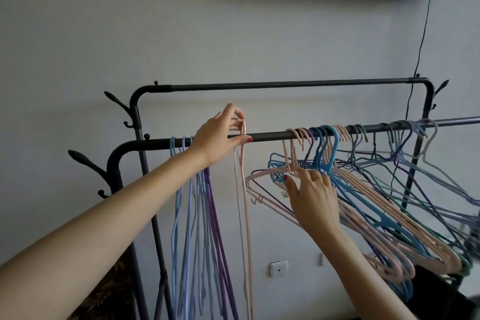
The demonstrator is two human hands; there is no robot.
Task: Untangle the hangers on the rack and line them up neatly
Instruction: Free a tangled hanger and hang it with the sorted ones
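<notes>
Hanging a pink hanger [243,189] on the front rail [270,135], my left hand [219,135] pinches its hook between thumb and fingertips right at the bar; the hanger drops straight down, edge-on, just beside the sorted group. That sorted group [200,215], blue and purple hangers hanging parallel at the rail's left end, is the finished share as I judge it, and it is the smaller share. To the right, well apart across a bare stretch of rail, the tangled bunch [376,210] of pink, blue, purple and green hangers slants and overlaps, hooks crowded together on the bar. My right hand [315,197] reaches into that bunch with fingers spread and loosely curled against the necks of the pink hangers; whether it actually grips one I cannot tell. The back rail [285,84] carries nothing. Behind it, a cord [420,41] runs down the wall.
</notes>
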